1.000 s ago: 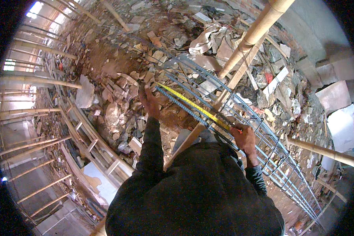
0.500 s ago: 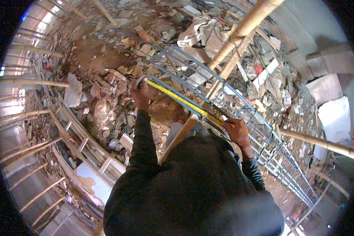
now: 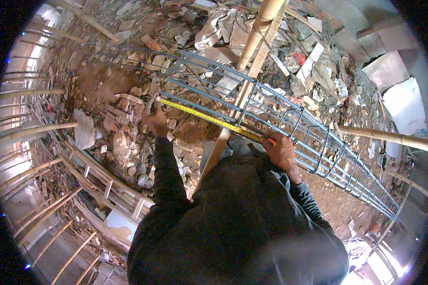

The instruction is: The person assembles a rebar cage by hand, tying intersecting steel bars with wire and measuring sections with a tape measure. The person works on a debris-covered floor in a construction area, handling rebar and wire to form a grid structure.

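A yellow tape measure blade (image 3: 199, 114) is stretched out straight between my two hands, along the near side of a rebar cage (image 3: 311, 137). My left hand (image 3: 155, 119) is closed at the blade's far-left end, fingertips pinching its tip. My right hand (image 3: 281, 153) is wrapped round the other end, where a bit of orange shows between the fingers; most of the tape's case is hidden by the hand. The cage has long bluish bars tied with dark square stirrups. Its loose bar ends reach left past the blade.
A wooden prop (image 3: 217, 154) and a thick bamboo pole (image 3: 261, 35) pass under or beside the cage. Another bamboo pole (image 3: 385, 137) lies at right. Rubble (image 3: 123, 137) covers the ground. A wooden ladder-like frame (image 3: 107, 183) and several bamboo poles stand at left.
The view has turned, so the cage and hands appear shifted. The blade, close along a bar before, now sits slightly apart from it, nearer me. Both hands keep their hold.
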The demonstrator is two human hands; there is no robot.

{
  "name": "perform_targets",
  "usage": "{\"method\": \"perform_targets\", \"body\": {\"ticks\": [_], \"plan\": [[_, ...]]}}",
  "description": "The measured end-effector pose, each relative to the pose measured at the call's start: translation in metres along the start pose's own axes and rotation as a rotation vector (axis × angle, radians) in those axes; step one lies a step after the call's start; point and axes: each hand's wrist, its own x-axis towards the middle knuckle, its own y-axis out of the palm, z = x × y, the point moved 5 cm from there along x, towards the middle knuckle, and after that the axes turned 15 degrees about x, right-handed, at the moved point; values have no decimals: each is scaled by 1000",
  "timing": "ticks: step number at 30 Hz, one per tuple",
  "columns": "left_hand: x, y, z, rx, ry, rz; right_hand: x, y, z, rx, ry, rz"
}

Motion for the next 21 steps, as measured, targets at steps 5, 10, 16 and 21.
{"method": "perform_targets", "body": {"ticks": [5, 10, 16, 21], "plan": [[-6, -3, -7, 29, 39, -1, -1, 3, -1, 50, -45, -36], [-9, -5, -13, -50, -38, 32, 1, 2, 1, 56, -24, -57], [-51, 3, -44, 88, -16, -223, 2, 0, 2, -14, 37, -12], [-97, 9, -66, 180, -71, -80, 3, 0, 0, 37, -10, -28]]}}
